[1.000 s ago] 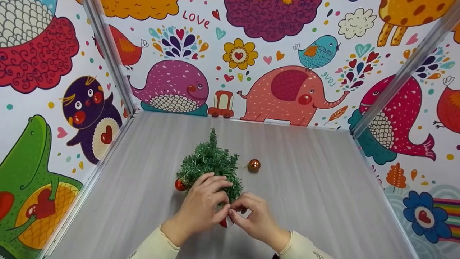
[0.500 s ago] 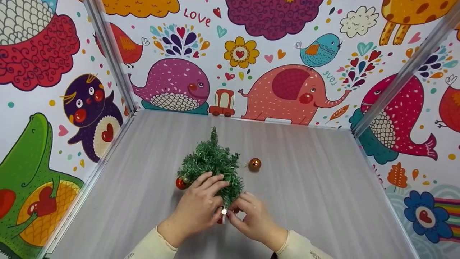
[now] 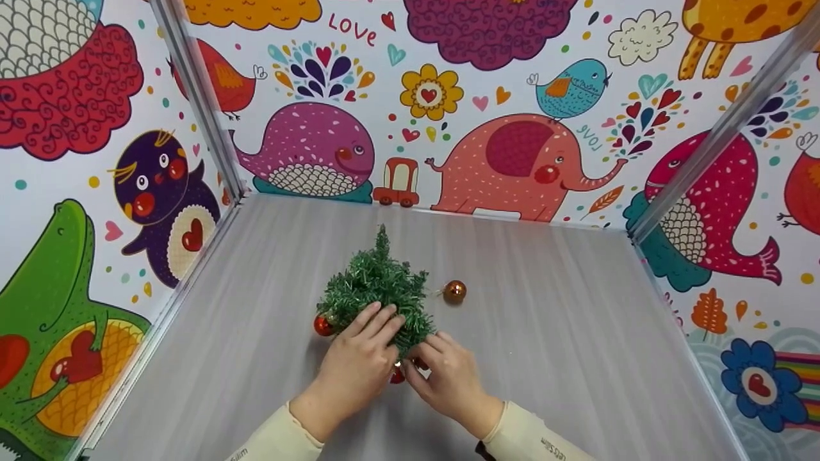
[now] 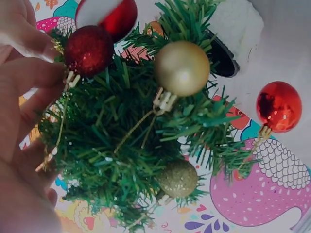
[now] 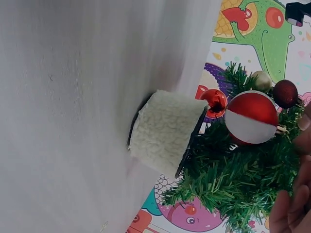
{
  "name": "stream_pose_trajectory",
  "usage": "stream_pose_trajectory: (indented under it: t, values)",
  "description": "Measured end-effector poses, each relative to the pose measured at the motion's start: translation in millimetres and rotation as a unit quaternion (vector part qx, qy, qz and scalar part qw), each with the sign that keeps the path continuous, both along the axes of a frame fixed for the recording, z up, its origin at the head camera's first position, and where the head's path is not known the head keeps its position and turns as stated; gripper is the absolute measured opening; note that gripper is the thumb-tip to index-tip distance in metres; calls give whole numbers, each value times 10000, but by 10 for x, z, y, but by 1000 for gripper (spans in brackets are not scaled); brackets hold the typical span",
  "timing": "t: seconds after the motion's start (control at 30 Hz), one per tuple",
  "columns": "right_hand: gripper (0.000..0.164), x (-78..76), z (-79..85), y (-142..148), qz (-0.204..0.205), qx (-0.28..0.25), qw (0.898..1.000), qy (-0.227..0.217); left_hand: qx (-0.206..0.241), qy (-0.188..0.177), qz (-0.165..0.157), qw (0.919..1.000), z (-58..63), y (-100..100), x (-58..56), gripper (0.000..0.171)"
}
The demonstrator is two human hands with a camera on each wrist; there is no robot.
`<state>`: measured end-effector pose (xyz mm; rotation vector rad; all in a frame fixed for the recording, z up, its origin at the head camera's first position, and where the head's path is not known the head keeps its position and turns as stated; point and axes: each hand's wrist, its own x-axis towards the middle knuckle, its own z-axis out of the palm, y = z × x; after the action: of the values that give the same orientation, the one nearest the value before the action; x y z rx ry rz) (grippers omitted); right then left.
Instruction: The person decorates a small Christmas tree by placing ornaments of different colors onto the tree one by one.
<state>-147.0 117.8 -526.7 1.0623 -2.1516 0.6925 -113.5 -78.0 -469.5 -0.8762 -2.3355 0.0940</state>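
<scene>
A small green Christmas tree (image 3: pixel 368 282) stands under both hands, tip pointing away. The left hand (image 3: pixel 355 358) has its bent fingers over the front branches; its thumb is hidden in the head view. To its right, the right hand (image 3: pixel 451 371) pinches with thumb and forefinger at the branches. A red-and-white ball ornament (image 5: pixel 251 117) hangs at the tree's front, its gold string running up to the fingers at the right wrist view's edge. Close by hangs a glittery dark red ball (image 4: pixel 89 51). The string itself is mostly hidden behind the fingers.
Gold balls, one matte (image 4: pixel 182 68) and one glittery (image 4: pixel 179 178), and a shiny red ball (image 4: pixel 279 107) hang on other branches. A copper-coloured ball (image 3: pixel 455 292) lies on the grey table (image 3: pixel 544 307). The tree's base (image 5: pixel 165 131) is fleecy white. Patterned panels (image 3: pixel 500 83) enclose the table.
The two hands' fingertips, meeting a second ago, have come apart. Both hands have risen slightly toward the tree, and the red-and-white ball has moved up closer to the branches.
</scene>
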Motion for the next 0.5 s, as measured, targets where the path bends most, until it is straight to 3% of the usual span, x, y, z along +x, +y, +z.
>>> stream_pose_trajectory:
  t: [0.5]
  values:
    - [11, -38, -38, -11, 0, -332, 9994, -29, 164, 350, 163, 9991, -38, 33, -9, 14]
